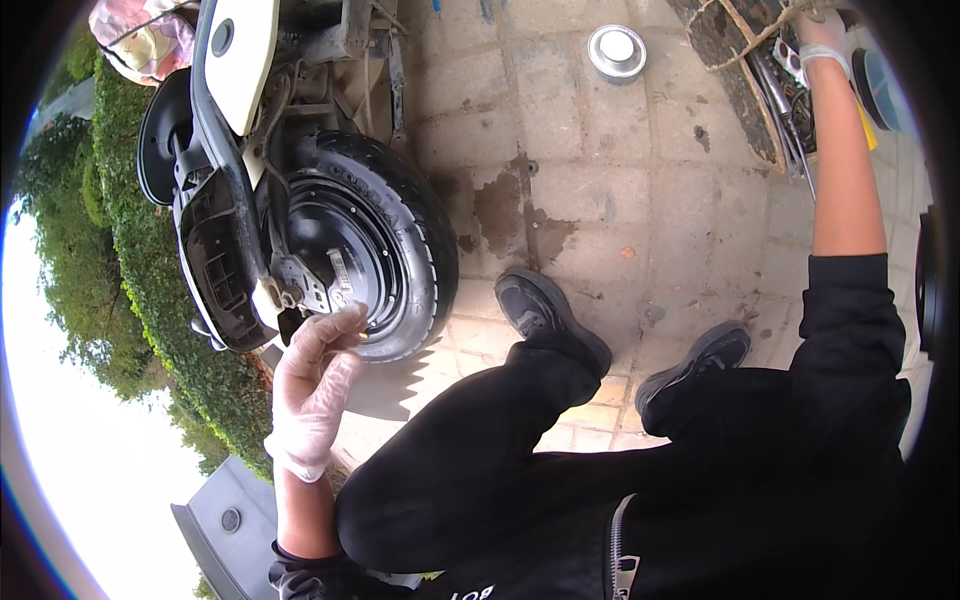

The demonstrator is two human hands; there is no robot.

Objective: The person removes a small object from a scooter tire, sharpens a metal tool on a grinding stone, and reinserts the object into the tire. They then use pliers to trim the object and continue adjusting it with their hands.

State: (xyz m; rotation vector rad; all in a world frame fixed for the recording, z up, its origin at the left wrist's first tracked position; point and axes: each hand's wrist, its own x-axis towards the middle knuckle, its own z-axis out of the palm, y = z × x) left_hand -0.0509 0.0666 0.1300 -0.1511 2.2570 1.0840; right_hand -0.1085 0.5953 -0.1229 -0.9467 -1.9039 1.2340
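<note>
— While the person crouches on the paving, where is the left hand (318, 385) in the head view?

— Gloved in thin white, it is raised just in front of the scooter's rear wheel (365, 255), fingers curled loosely with the fingertips (345, 318) pinched together near the black hub (335, 262). Whether something small sits between them cannot be told.

— And the wheel itself?

— It stands upper left, its tyre resting on the stone slabs, partly behind the dark mudguard (215, 265) and below the white body panel (240, 55).

— The right hand (822, 35)?

— Also gloved, stretched far out to the upper right, reaching into a wooden crate (735, 70) of tools. Its grip is cut off by the rim, so it cannot be judged.

— Anything else?

— A round metal tin (617, 50) sits on the paving at the top, and two black shoes (555, 320) are planted between wheel and crate.
</note>
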